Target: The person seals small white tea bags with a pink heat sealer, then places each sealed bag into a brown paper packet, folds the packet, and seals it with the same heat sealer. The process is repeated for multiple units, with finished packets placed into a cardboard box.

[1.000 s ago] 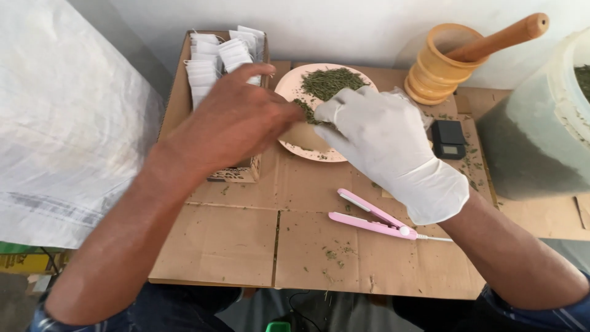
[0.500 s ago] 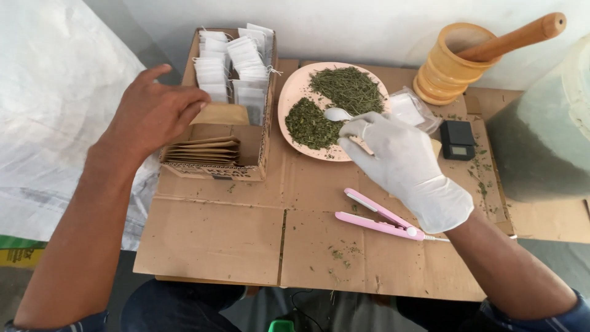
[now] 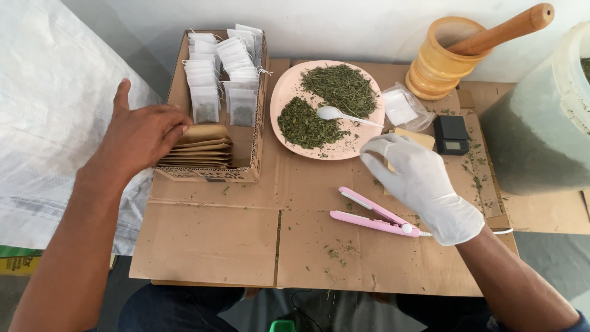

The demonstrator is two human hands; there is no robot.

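Head view: left hand [image 3: 138, 138] fingers [image 3: 175, 126], loosely spread, touch brown envelopes [image 3: 200, 144]; gloved right hand [image 3: 421, 181] hovers empty, fingers curled.

Bare left hand [image 3: 142, 136] reaching into open brown cardboard box [image 3: 252, 161], fingertips on stack of tan paper envelopes [image 3: 200, 146]. White-gloved right hand [image 3: 418, 178] hovering over flattened-cardboard desk [image 3: 246, 240] (just above pink flat sealing iron [image 3: 373, 216]), beside round pink plate [image 3: 284, 92] of dried green herbs.
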